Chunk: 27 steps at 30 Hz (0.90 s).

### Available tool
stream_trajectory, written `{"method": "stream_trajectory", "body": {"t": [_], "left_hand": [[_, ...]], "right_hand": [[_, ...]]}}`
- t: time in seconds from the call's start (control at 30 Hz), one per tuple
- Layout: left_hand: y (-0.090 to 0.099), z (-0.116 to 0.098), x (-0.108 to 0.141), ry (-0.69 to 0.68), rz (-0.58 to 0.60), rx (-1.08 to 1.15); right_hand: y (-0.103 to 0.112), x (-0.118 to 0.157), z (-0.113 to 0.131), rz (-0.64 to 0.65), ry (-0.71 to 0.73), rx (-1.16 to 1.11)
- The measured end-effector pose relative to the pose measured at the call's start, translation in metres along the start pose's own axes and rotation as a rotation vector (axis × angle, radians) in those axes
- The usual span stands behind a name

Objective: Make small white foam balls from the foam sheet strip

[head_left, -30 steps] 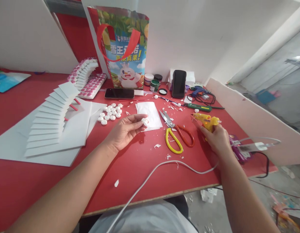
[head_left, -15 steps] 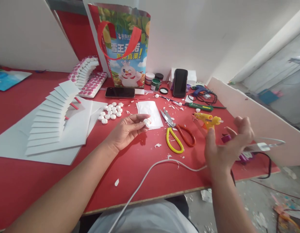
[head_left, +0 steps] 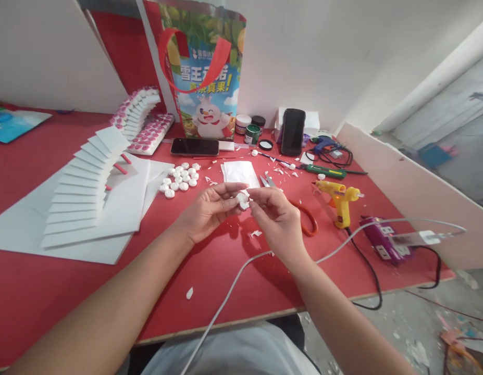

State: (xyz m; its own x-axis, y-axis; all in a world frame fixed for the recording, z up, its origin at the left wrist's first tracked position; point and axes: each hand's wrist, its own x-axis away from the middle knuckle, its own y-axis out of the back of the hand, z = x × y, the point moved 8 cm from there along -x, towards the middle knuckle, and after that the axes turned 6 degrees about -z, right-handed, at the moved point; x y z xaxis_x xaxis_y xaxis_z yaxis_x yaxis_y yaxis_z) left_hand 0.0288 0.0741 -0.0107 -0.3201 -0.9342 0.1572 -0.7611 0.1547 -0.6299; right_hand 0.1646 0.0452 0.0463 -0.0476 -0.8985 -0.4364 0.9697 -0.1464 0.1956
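Between my two hands, over the middle of the red table, is a small white rolled piece (head_left: 242,200). My left hand (head_left: 210,208) pinches it from the left with thumb and fingers. My right hand (head_left: 278,216) is closed at its other side, fingertips touching the loose white edge. Beyond the hands lies a stack of thin white sheets (head_left: 240,171). The scissors (head_left: 308,219) are partly hidden behind my right hand. To the left sits a group of similar small white rolled pieces (head_left: 184,176). A yellow glue gun (head_left: 340,200) stands to the right.
White boards (head_left: 127,203) with fanned white strips (head_left: 75,195) cover the left. A printed bag (head_left: 210,73), paint jars (head_left: 252,134) and phones (head_left: 194,147) line the back. A purple power strip (head_left: 385,242) sits right; a white cable (head_left: 229,302) crosses the front. White scraps (head_left: 256,234) are scattered about.
My right hand has come from beside the glue gun to the white piece in my left hand and closed on it. The glue gun now stands free.
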Motion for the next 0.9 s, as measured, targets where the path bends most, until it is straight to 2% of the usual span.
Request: {"method": "stream_trajectory", "body": {"t": [0.3, 0.5, 0.9], "left_hand": [[-0.001, 0.003, 0.000, 0.019, 0.023, 0.011], [-0.001, 0.005, 0.001, 0.026, 0.016, 0.003], [0.000, 0.005, 0.002, 0.001, 0.003, -0.051]], "right_hand": [[0.000, 0.003, 0.006, -0.009, 0.154, 0.063], [-0.001, 0.008, 0.016, -0.006, 0.326, 0.196], [-0.006, 0.016, 0.025, 0.075, 0.559, 0.413]]}}
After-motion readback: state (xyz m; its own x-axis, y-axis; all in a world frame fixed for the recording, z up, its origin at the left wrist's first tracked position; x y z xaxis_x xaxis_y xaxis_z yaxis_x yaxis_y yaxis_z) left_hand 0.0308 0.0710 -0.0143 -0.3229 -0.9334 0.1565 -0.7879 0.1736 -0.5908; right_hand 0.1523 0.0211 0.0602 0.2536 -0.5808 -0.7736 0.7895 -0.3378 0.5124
